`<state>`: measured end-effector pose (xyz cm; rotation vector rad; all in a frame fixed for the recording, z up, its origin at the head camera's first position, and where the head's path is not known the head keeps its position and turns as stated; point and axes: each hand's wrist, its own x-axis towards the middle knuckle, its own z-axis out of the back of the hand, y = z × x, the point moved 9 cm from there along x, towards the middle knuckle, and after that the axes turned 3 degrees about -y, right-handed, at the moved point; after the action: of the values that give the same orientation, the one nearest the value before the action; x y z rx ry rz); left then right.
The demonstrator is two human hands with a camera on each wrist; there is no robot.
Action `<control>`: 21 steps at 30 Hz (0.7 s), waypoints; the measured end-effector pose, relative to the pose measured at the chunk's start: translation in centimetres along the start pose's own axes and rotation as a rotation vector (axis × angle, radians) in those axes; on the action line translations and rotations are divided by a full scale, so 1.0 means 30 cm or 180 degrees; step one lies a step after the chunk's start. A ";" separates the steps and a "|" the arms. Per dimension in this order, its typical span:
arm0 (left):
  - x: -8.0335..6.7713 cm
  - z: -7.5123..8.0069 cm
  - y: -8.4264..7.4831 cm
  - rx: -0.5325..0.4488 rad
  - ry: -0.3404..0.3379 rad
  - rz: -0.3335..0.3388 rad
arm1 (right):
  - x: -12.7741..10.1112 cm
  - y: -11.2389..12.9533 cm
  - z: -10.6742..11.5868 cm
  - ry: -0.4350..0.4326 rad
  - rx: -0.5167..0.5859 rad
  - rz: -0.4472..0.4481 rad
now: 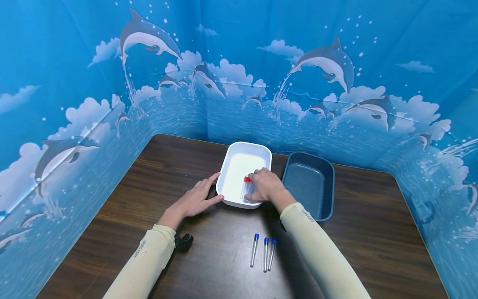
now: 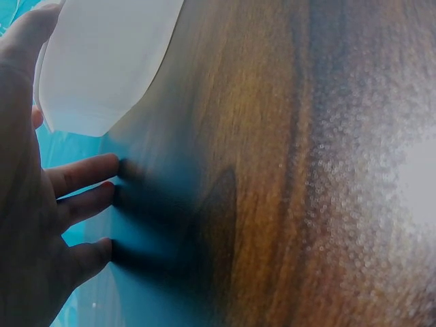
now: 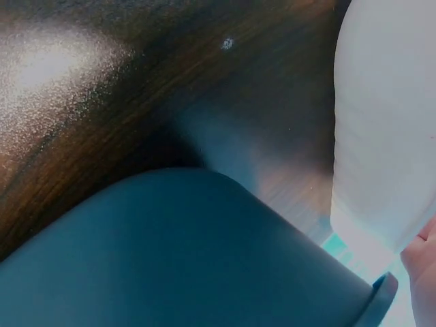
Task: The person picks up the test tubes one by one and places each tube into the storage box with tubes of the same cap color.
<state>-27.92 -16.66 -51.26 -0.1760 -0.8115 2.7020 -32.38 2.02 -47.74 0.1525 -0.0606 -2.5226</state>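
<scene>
My left hand [image 1: 198, 196] rests against the left side of a white tray [image 1: 244, 148]; its thumb is at the near corner and its fingers are spread. In the left wrist view, that hand [image 2: 41, 163] shows beside the tray wall [image 2: 109, 61]. My right hand [image 1: 266, 185] reaches down inside the tray's right side, fingertips and thumb right at clear tubes with red caps [image 1: 246, 179] lying on the tray floor. The hand partly hides these tubes, and I cannot tell whether it pinches one. In the right wrist view only an edge of the right hand [image 3: 422, 266] shows.
A dark blue-grey tray [image 1: 308, 176] stands right of the white one, under the right forearm's far side. Three clear tubes with blue caps [image 1: 266, 254] lie on the brown wooden table [image 1: 209, 257] in front. A dolphin-print curtain [image 1: 239, 104] hangs behind the table.
</scene>
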 end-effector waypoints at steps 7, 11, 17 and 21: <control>-0.002 -0.001 0.000 0.0007 0.0015 0.0036 | 0.010 0.000 -0.017 0.0151 0.0004 -0.0024; -0.001 0.000 0.000 0.0009 0.0014 0.0041 | 0.017 -0.002 -0.028 0.0243 0.0009 -0.0059; 0.000 0.000 0.004 0.0021 0.0009 0.0045 | 0.025 -0.004 -0.038 0.0347 0.0053 -0.0126; 0.000 0.001 0.004 0.0016 0.0009 0.0052 | 0.030 -0.002 -0.043 0.0372 0.0057 -0.0137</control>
<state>-27.95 -16.76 -51.31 -0.1860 -0.8057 2.7183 -32.97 1.55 -49.10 0.3111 -0.0334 -2.5511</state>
